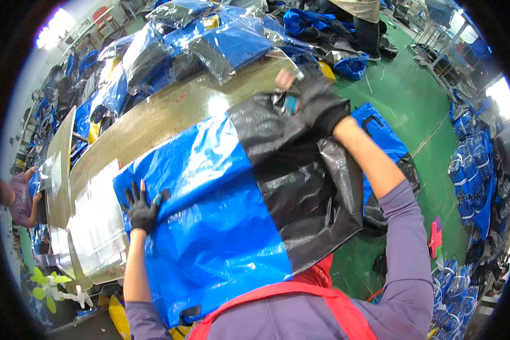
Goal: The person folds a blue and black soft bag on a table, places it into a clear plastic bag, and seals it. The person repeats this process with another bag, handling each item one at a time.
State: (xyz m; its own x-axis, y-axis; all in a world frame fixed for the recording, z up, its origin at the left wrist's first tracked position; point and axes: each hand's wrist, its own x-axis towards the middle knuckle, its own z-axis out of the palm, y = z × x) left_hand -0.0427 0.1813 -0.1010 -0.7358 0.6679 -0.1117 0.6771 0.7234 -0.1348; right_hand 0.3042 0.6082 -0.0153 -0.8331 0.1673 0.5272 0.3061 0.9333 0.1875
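Note:
A large woven bag (209, 204), blue on one half and black (300, 187) on the other, lies flat across the wooden table (153, 119) in front of me. My left hand (140, 209), in a black fingerless glove, presses flat on the bag's blue left edge with fingers spread. My right hand (317, 102), also in a black glove, is closed on the black far end of the bag, near the table's far edge. Both purple sleeves come in from below.
Plastic-wrapped blue and black bags (209, 39) are heaped at the table's far side. Clear plastic sleeves (96, 226) lie stacked left of the bag. More blue bags (470, 170) pile on the green floor (413, 96) at right. A person (17, 198) works at far left; another stands far back.

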